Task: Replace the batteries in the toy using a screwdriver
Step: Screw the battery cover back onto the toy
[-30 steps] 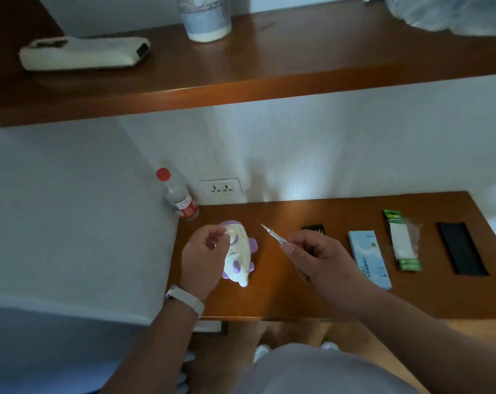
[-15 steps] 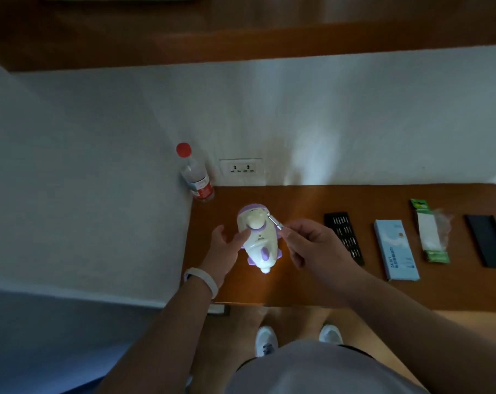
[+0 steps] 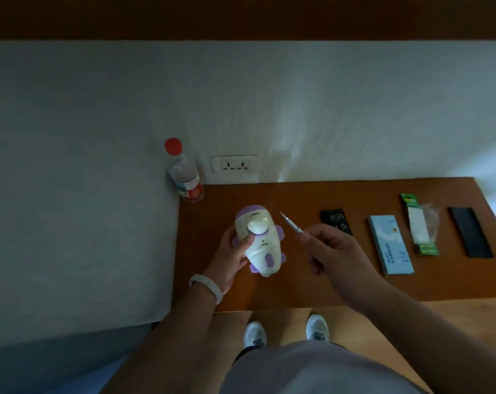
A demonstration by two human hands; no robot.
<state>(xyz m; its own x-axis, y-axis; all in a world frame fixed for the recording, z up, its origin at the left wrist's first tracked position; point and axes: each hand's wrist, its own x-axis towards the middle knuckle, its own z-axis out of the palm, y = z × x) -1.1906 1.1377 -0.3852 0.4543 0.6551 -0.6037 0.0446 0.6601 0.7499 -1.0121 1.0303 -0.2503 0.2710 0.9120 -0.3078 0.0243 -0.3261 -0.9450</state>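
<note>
A white and purple toy (image 3: 259, 244) is held above the left part of the wooden desk (image 3: 340, 280), underside facing up. My left hand (image 3: 232, 257) grips it from the left, thumb on its body. My right hand (image 3: 333, 250) pinches a thin silver screwdriver (image 3: 291, 222), whose tip points up and left, a short gap to the right of the toy. A green battery pack (image 3: 419, 224) lies at the desk's right.
A black bit holder (image 3: 335, 221), a light blue box (image 3: 390, 244) and a black lid (image 3: 471, 232) lie in a row on the desk. A red-capped bottle (image 3: 184, 173) stands in the back left corner by a wall socket (image 3: 235, 165). A wooden shelf (image 3: 241, 21) hangs overhead.
The view has tilted down. The screwdriver tip, which reached the toy half a second ago, now stands apart to its right. The left hand has turned the toy's underside up.
</note>
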